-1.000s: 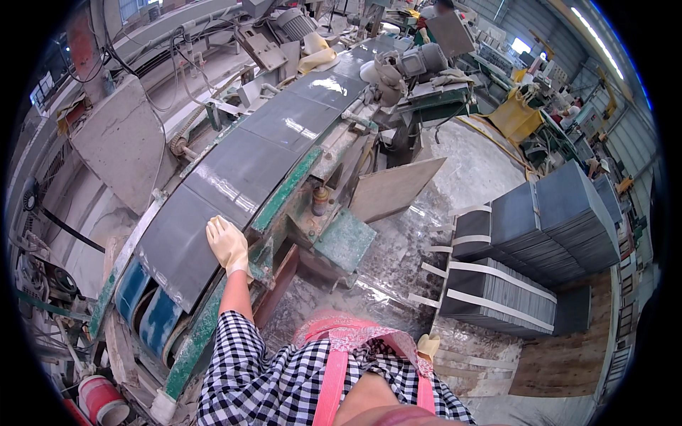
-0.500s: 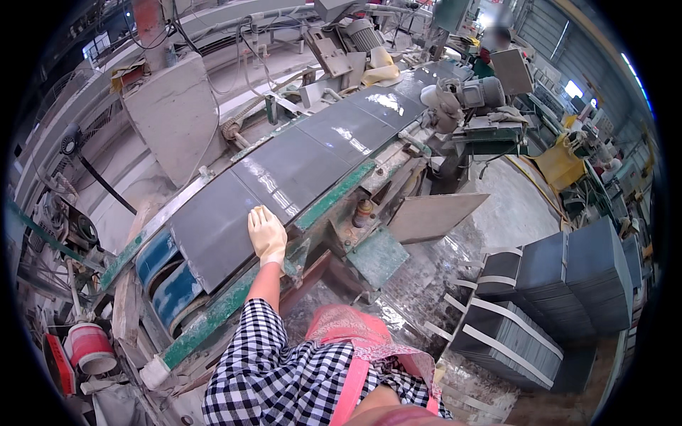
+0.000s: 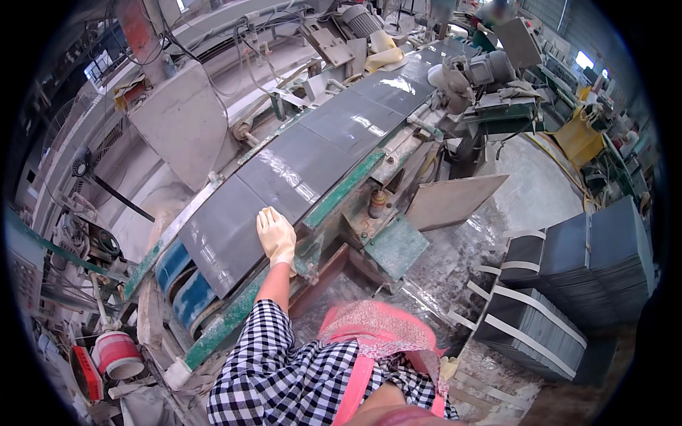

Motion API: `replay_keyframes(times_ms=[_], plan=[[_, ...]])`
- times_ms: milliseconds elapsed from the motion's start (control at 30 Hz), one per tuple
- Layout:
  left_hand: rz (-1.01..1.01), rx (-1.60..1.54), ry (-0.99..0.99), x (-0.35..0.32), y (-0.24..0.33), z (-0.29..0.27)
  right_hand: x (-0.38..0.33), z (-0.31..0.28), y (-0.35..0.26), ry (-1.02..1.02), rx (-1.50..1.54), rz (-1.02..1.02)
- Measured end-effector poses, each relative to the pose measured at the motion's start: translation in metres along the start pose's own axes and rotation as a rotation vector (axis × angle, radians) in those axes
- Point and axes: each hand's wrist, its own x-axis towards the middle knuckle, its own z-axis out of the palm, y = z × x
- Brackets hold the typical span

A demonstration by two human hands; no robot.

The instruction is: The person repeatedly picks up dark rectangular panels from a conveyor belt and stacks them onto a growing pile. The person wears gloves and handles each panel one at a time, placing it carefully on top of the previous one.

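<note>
As we look down the line, our left hand, in its pale glove, lies over the near edge of a grey slab, fingers stretched out and close together, tips right by the seam with the next slab. Palm and thumb are hidden from us, so we cannot tell whether it grips that edge or merely rests. And the slab? Flat on the near end of the conveyor, just above the blue belts, which it partly covers, a green rail running alongside.

Now our right hand: a mere scrap of glove beside the pink apron! Wide, narrow or holding something, we cannot say. Up the line, a grey motor crowds the row, whose far end we lose among the clutter. A co-worker up top is a small blur, cut by the frame. Over to our right, a white-strapped stack of slabs sits low, its base hard to make out against the dark floor.
</note>
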Motion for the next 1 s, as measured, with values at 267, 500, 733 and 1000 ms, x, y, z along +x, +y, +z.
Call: replay_keyframes(times_ms=[267,500,733,1000], plan=[[0.031,0.05,-0.022,-0.005,0.001,-0.002,-0.003,0.044,0.044,0.197,0.067,-0.084],[0.02,0.089,-0.071,-0.003,-0.007,-0.003,0.001,0.079,0.056,0.082,0.045,-0.082],[0.004,0.06,-0.074,-0.007,-0.007,0.004,0.008,0.066,-0.035,-0.007,0.248,0.031],[-0.038,0.067,-0.115,-0.001,0.001,0.007,0.043,0.076,-0.039,0.042,0.018,-0.112]])
